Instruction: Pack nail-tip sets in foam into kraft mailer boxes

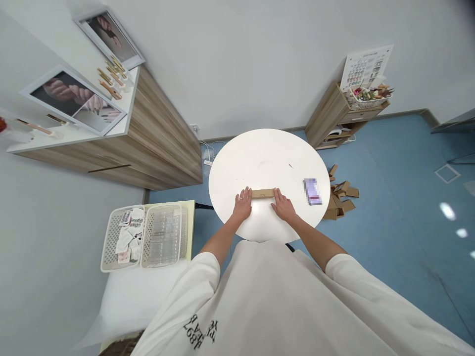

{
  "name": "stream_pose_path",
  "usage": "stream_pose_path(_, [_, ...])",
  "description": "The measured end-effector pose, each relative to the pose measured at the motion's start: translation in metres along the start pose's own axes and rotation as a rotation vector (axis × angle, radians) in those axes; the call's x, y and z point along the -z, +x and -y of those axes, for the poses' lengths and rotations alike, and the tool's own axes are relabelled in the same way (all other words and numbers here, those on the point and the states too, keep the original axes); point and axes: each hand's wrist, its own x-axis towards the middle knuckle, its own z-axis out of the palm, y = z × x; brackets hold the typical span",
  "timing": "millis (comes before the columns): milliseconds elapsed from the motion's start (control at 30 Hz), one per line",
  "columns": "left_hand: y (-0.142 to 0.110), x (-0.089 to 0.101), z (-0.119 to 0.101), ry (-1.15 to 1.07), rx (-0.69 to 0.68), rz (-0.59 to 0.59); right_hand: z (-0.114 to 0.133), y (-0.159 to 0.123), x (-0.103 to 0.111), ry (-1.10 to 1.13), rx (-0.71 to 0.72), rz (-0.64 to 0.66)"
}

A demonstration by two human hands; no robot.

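A slim brown cardboard box (262, 194) lies lengthwise on the white round table (267, 148), near its middle. My left hand (243, 205) is at the box's left end, palm down, with fingers stretched out and apart and the index finger touching the box. At the right end, my right hand (284, 205) rests with fingers extended, its fingertips against the box and the thumb below it. Neither hand is wrapped round the box. Right of my right hand lies a purple, pixelated phone-like item (312, 192).
Opened cardboard boxes (339, 198) are heaped on the floor beyond the table's right edge. To the left are white baskets (144, 212) with packets and clear plastic cases. A wood-grain cabinet (163, 128) and a small shelf unit (326, 109) stand by the wall.
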Motion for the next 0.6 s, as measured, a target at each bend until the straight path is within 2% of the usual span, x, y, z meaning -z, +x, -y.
stream_pose_path(167, [-0.001, -0.008, 0.0, -0.073, 0.097, -0.004, -0.001, 0.001, 0.0, -0.022, -0.015, 0.049])
stream_pose_path(333, [0.008, -0.003, 0.004, -0.141, 0.179, 0.023, 0.003, 0.01, 0.009, 0.153, -0.07, 0.029])
stream_pose_path(433, [0.013, -0.002, 0.007, -0.277, 0.293, -0.016, 0.009, 0.018, 0.013, 0.299, -0.161, -0.043])
stream_pose_path(500, [0.016, -0.003, 0.009, -0.408, 0.378, 0.002, 0.013, 0.024, 0.014, 0.393, -0.222, -0.058])
stream_pose_path(600, [0.015, -0.005, 0.008, -0.551, 0.403, 0.037, 0.018, 0.024, 0.013, 0.446, -0.272, -0.063])
